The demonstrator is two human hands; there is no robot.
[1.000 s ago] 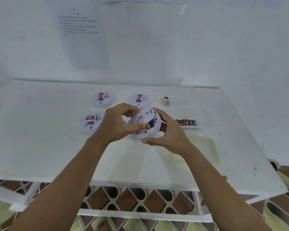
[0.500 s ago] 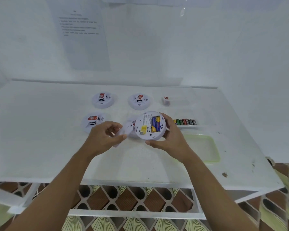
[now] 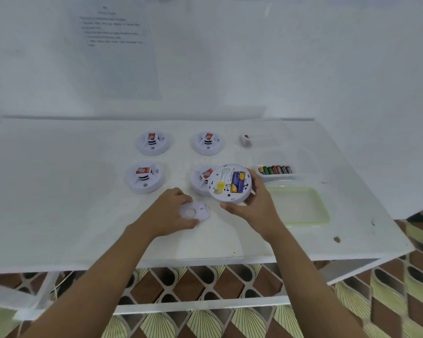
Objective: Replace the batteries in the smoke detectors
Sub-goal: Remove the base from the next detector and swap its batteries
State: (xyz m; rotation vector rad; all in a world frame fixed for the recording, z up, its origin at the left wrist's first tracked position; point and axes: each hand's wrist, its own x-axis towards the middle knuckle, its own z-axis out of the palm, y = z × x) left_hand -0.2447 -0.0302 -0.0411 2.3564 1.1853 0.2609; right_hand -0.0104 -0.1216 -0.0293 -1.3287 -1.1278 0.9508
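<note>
My right hand [image 3: 257, 206] grips a round white smoke detector [image 3: 229, 183] above the table, its back turned up toward me. Blue and yellow batteries [image 3: 238, 182] sit in its open compartment. My left hand [image 3: 171, 212] rests on the table with its fingers on a white ring-shaped mounting plate [image 3: 196, 211] that lies flat. Another detector [image 3: 200, 179] stands partly hidden behind the held one. Three more detectors [image 3: 145, 176] [image 3: 153, 142] [image 3: 207, 142] stand on the table further back and left.
A clear tray of several batteries [image 3: 275, 170] lies right of the held detector. A shallow yellow-rimmed tray [image 3: 300, 207] lies in front of it. A small white part [image 3: 245, 139] sits at the back. The white table's [image 3: 59, 215] front edge is close to me.
The mounting plate came off the detector. My left hand carried it down and left onto the table, while my right hand turned the detector's back toward me.
</note>
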